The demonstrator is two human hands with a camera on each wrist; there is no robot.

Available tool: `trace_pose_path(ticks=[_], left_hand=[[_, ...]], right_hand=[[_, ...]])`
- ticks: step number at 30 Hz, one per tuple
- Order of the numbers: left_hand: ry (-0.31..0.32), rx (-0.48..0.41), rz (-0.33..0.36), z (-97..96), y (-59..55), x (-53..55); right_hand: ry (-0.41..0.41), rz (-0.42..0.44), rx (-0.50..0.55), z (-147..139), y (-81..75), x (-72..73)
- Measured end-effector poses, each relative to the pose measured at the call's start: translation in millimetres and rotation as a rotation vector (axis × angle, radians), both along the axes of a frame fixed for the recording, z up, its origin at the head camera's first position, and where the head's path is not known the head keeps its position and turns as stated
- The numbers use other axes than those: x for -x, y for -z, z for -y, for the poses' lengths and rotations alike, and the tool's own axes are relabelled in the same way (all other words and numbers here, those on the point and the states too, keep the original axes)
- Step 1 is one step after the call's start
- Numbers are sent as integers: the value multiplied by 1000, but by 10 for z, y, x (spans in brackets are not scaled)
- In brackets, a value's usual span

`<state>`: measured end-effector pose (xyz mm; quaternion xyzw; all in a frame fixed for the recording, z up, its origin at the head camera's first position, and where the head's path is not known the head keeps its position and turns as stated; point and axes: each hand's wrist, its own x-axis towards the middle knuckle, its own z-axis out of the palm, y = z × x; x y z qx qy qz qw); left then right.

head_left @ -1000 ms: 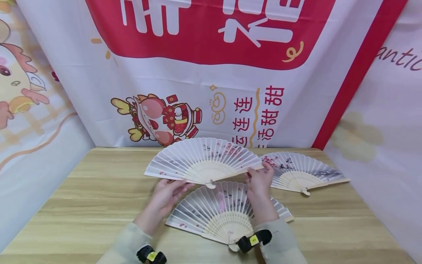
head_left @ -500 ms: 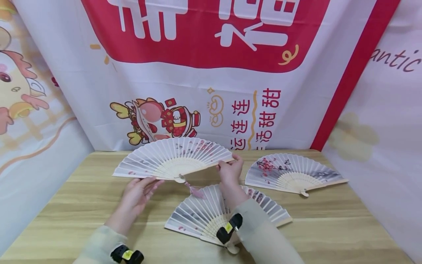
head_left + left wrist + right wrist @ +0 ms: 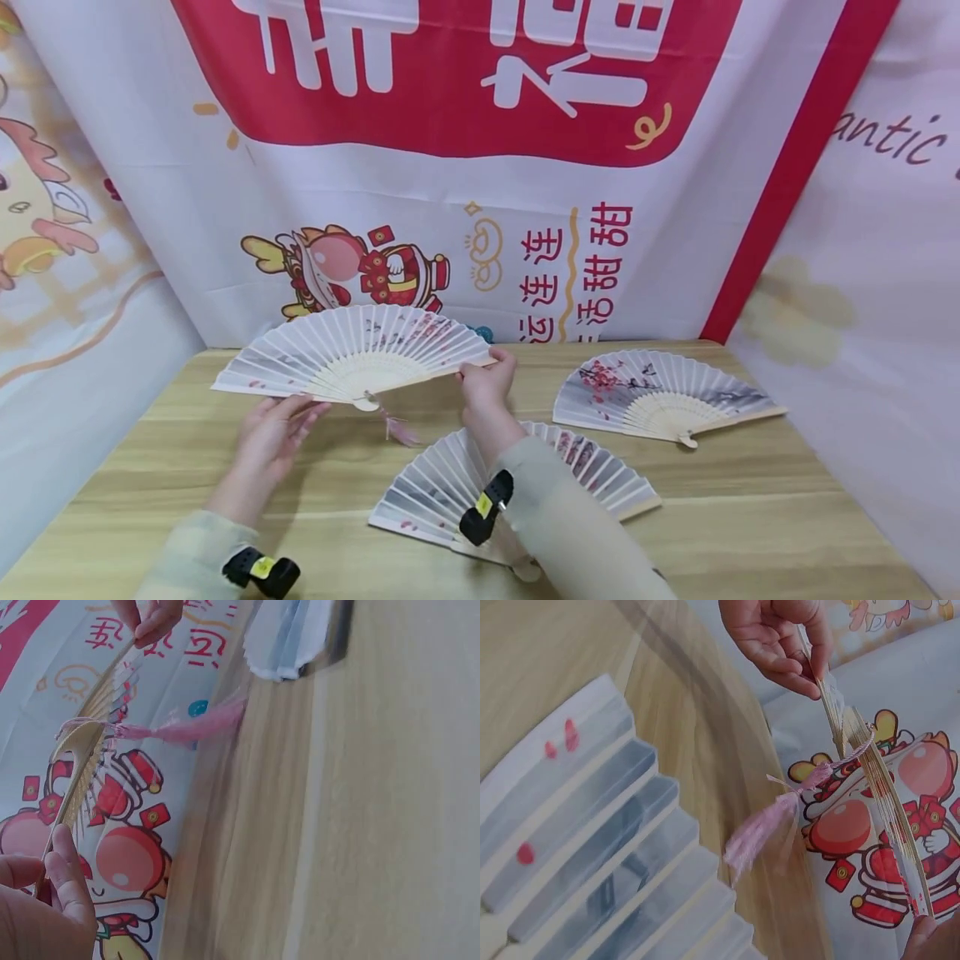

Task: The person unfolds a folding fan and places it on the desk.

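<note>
A spread folding fan (image 3: 367, 350) with pale ribs, printed blossoms and a pink tassel (image 3: 399, 429) is held up above the back left of the table. My left hand (image 3: 273, 433) pinches its left outer rib between thumb and fingers. At the other end, my right hand (image 3: 487, 387) grips the right outer rib. In the left wrist view the fan (image 3: 82, 761) appears edge-on, its tassel (image 3: 184, 729) hanging from the pivot. Beneath my right forearm lies a second spread fan (image 3: 427, 492), partly hidden by the sleeve.
A third spread fan (image 3: 663, 396) lies at the back right of the wooden table (image 3: 750, 508). Printed cloth (image 3: 420, 192) hangs behind the table, with more cloth along both sides. A small teal spot (image 3: 482, 333) shows behind the held fan's right edge.
Both hands have carried the held fan to the left, away from above the front fan. Its pink tassel now hangs in sight below the pivot. The two lying fans have stayed put.
</note>
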<state>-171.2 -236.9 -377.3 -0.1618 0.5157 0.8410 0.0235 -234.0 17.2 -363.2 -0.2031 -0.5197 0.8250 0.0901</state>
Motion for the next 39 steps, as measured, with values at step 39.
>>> trace_pose_path(ticks=[39], left_hand=[[-20,314,187,845,228,77]], right_hand=[[-219,348,-598,-616,236,142]])
